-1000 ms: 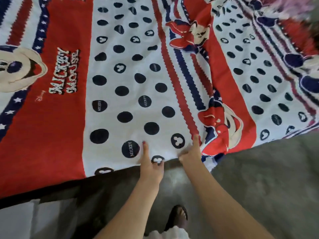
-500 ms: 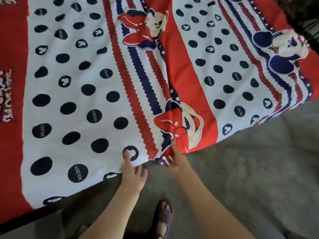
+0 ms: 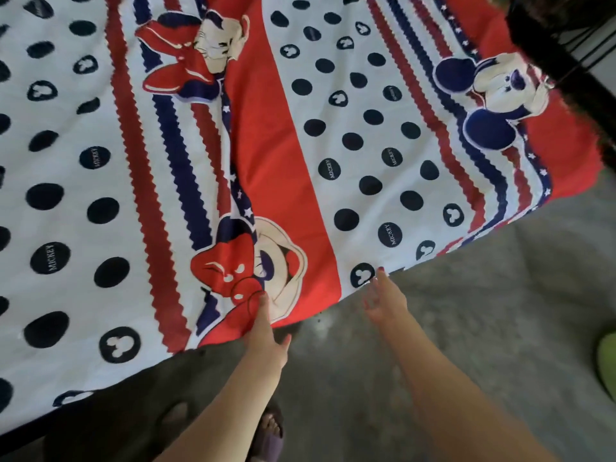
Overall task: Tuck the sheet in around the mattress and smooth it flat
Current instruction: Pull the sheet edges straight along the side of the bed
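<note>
Since half a second ago both my hands have slid rightward along the bed's near edge. My left hand (image 3: 265, 341) now pinches the Mickey Mouse sheet (image 3: 186, 168) at the red bow print, thumb on top. My right hand (image 3: 383, 300) hangs loosely spread, one fingertip touching the sheet's edge over the concrete floor (image 3: 466, 328).

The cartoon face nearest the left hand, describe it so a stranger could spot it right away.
Start at the red, white and navy printed bed sheet and follow its near edge by the grey concrete floor. The cartoon face with red bow lies at the left hand thumb tip; the other faces sit farther up.
</note>
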